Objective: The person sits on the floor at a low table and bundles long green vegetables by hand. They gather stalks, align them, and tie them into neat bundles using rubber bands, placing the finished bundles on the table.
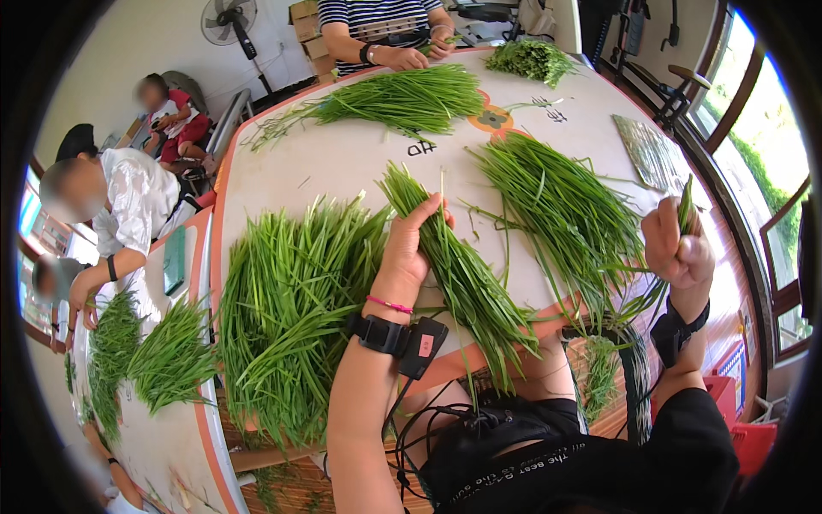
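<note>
My left hand (408, 247) is closed around a thick bunch of garlic chives (472, 283), whose leaf tips trail over the table's near edge. Out to the right, past that edge, my right hand (679, 247) pinches a few long green leaves (686, 202) between thumb and fingers. Left of my left forearm lies a large heap of garlic chives (289, 315), partly hanging over the edge. Another loose pile of chives (559, 205) sits between my two hands, its near ends reaching toward my right wrist.
Across the pale table (347, 167), a person's hands (411, 58) work behind a further chive pile (398, 96). A leafy green bundle (530, 61) and a shiny flat sheet (652, 151) lie at the right. People sit around the left table (173, 450). Cables (411, 437) hang from my left wrist device.
</note>
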Demonstrator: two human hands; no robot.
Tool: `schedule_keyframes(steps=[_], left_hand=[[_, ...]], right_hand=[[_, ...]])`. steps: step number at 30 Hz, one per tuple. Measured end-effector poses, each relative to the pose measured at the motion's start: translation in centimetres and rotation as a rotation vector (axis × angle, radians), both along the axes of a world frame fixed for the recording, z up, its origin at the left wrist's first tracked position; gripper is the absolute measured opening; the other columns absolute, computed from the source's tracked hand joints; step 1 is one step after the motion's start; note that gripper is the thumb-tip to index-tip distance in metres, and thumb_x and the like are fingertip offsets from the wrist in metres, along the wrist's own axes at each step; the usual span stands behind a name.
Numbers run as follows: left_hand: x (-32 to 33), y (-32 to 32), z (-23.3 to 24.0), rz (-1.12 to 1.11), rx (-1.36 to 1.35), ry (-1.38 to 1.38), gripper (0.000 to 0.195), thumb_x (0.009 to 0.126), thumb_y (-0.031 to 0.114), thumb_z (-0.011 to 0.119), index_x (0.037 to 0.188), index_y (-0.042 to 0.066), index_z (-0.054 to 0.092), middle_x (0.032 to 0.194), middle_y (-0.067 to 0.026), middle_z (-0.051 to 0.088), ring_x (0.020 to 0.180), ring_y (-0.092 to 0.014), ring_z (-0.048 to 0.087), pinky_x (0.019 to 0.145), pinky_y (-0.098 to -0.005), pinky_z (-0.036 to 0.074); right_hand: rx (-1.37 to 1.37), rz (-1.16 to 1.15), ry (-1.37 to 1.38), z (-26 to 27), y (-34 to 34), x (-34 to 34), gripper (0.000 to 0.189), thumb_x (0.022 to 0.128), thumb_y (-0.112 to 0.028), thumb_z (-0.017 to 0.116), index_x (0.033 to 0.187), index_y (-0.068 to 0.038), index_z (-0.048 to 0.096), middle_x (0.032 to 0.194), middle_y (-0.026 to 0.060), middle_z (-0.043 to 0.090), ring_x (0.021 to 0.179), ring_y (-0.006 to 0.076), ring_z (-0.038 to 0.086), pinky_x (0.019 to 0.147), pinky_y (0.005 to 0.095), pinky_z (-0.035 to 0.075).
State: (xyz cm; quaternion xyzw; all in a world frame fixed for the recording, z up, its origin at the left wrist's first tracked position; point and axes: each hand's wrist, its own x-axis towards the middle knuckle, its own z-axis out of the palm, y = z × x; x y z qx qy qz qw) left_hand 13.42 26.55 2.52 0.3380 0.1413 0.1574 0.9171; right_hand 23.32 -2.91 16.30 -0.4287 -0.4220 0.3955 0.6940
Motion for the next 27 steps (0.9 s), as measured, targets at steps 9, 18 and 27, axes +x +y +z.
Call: schedule_keyframes(steps=[9,18,27], left_hand=[[0.0,0.2,-0.1,0.061,-0.020,0.034,0.023,0.070,0.017,0.072,0.081,0.004,0.057,0.068,-0.0050,0.057,0.058,-0.017,0.056,0.053,-0.0262,0.045],[-0.1,-0.1,0.2,0.056,-0.026,-0.004,0.022,0.071,0.014,0.072,0.083,0.005,0.056,0.077,-0.0056,0.058,0.063,-0.016,0.056,0.055,-0.0272,0.047],[0.0,-0.6,0.5,0.031,0.134,-0.031,0.018,0.078,0.017,0.065,0.086,0.005,0.054,0.073,-0.0046,0.055,0.063,-0.018,0.056,0.056,-0.0266,0.046]], right_hand=[[-0.844,-0.382,-0.686,-1.6,-6.1,-1.0,0.013,0.067,-0.010,0.071,0.072,-0.002,0.062,0.060,-0.0017,0.056,0.051,0.0018,0.045,0.046,0.0205,0.033],[-0.590,-0.408,-0.723,-1.1,-0.5,-1.7,0.019,0.074,-0.017,0.069,0.082,-0.001,0.061,0.064,-0.0010,0.056,0.060,0.0031,0.048,0.053,0.0200,0.038],[-0.555,-0.223,-0.102,-5.3,14.8,0.1,0.028,0.078,-0.030,0.066,0.084,-0.004,0.056,0.059,-0.0041,0.045,0.044,0.0020,0.032,0.037,0.0180,0.021]])
